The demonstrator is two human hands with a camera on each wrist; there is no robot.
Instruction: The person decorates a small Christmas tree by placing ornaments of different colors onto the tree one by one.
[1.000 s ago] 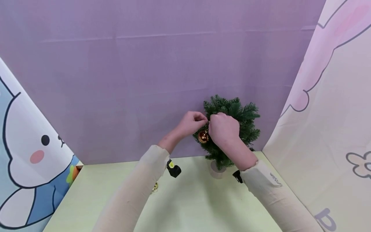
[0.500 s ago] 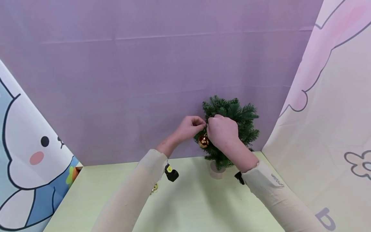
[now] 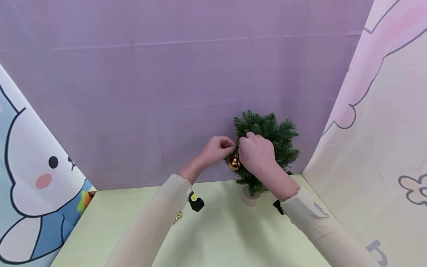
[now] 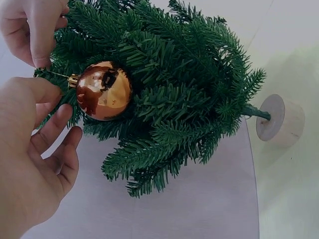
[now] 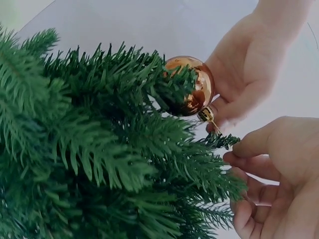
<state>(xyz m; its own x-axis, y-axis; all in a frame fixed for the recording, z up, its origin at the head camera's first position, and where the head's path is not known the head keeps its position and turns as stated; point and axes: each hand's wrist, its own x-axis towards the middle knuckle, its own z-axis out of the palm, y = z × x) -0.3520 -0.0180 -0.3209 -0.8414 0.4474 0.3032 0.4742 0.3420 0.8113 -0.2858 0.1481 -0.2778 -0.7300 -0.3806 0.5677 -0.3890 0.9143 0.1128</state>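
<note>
A shiny copper-coloured Christmas bauble [image 4: 103, 91] with a gold cap hangs against the left side of a small artificial Christmas tree [image 3: 281, 137]. Its thin gold string [image 5: 216, 127] runs up to a branch tip [image 5: 224, 141]. My right hand [image 3: 257, 152] pinches that branch tip between thumb and index finger, the other fingers curled below. Close beside the cap is my left hand [image 3: 217, 150], fingers loosely bent; in the left wrist view its thumb and fingertips stand apart, just short of the string. The right hand covers part of the tree in the head view.
The tree stands on a round pale wooden base [image 4: 289, 121] on a light yellow-green table [image 3: 213, 237]. A small gold ornament [image 3: 178, 216] lies by the left sleeve. Behind the tree rises a purple cloth backdrop [image 3: 183, 92], with printed panels at both sides.
My left hand has drawn slightly down and left, away from the right fingers. The bauble hangs a little lower. The right hand has barely moved.
</note>
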